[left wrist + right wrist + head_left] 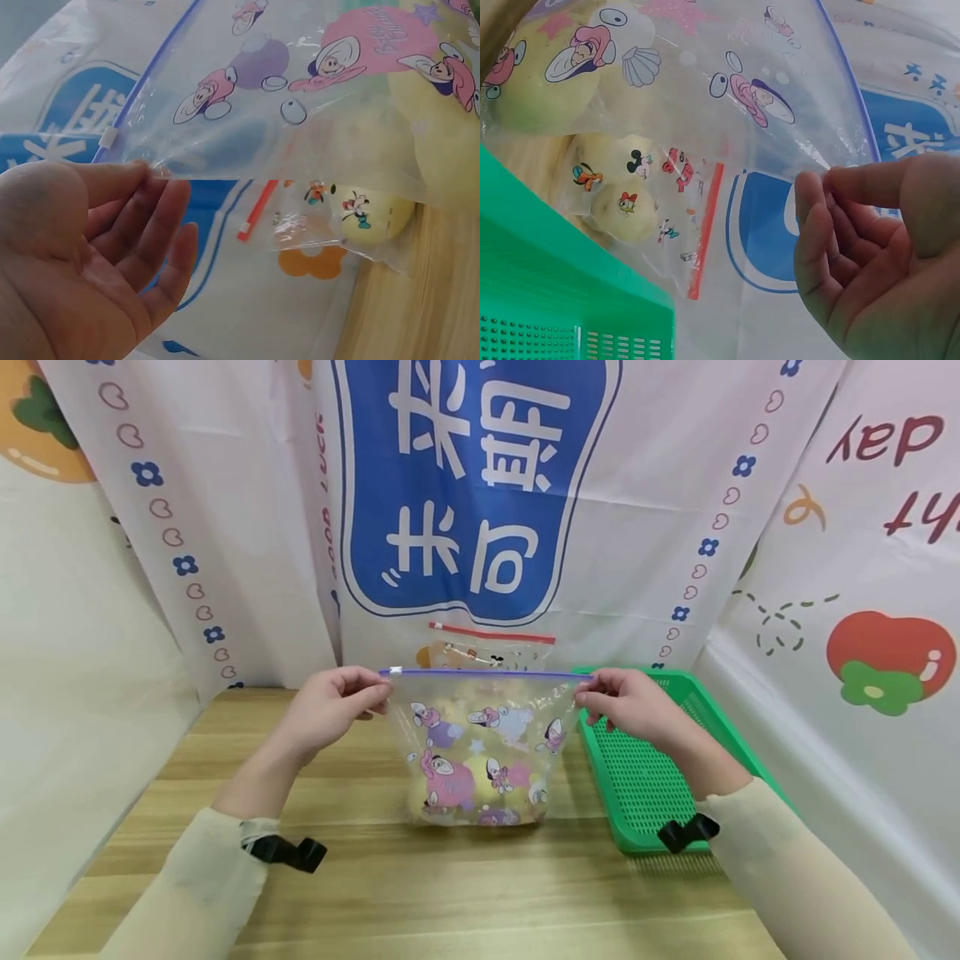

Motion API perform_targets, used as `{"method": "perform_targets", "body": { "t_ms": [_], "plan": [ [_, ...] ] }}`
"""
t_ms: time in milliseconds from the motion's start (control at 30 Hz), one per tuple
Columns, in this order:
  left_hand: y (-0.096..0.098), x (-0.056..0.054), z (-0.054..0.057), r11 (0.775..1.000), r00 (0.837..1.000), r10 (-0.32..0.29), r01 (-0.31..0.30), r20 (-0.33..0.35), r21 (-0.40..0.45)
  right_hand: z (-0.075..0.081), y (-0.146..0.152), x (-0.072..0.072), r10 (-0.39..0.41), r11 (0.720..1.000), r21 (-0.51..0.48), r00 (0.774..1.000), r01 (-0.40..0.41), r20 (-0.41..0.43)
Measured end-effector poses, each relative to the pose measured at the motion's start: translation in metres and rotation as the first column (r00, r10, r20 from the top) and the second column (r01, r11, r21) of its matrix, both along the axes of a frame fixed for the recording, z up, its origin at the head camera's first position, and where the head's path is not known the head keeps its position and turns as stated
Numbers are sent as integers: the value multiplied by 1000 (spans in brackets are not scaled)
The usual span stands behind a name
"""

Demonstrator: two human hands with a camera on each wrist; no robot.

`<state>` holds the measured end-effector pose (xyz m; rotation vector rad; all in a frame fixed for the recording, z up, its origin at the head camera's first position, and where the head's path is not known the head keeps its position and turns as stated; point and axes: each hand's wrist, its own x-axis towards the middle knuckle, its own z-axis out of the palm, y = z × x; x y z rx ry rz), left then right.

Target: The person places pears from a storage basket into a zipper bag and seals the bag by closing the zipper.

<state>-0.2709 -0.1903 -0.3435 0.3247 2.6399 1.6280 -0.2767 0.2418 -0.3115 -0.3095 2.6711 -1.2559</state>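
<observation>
A clear zip bag (480, 752) with a purple top strip and pink cartoon prints stands upright on the table. Pale yellow round things fill its lower part; their kind is blurred by the plastic. My left hand (333, 706) pinches the bag's upper left corner between thumb and forefinger, close to the white slider (109, 137). With thumb and forefinger, my right hand (630, 706) pinches the upper right corner. The purple strip (487, 673) runs straight between the two hands, and the slider sits at its left end.
Behind it stands another clear bag (626, 191) with a red strip (495, 633), also holding pale yellow round things. A green perforated basket (637, 777) lies on the right of the wooden table (337, 893). Printed cloth (262, 527) hangs at the back and sides.
</observation>
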Motion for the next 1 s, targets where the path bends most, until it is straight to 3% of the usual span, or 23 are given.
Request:
{"method": "perform_targets", "body": {
  "t_ms": [233,367,500,667,767,867,1000],
  "plan": [
    [16,-46,-12,992,987,103,-111,122,62,-8,-9,-47,-78,997,-5,987,79,138],
    [24,-68,-17,975,966,159,-186,205,119,-13,-18,-70,-131,991,-9,975,134,180],
    [31,-83,-23,943,942,166,-239,293,233,-19,-26,-88,-193,979,-26,958,203,214],
    [36,-94,-30,884,920,173,-302,351,357,-33,-34,-105,-272,953,-60,930,295,248],
    [38,-96,-39,866,912,162,-315,378,389,-42,-38,-112,-313,935,-80,909,346,275],
    [38,-97,-49,865,909,112,-288,401,411,-47,-41,-115,-309,932,-97,904,350,295],
    [39,-97,-55,873,915,73,-251,397,418,-48,-44,-113,-260,949,-99,924,298,280]
  ]
}}
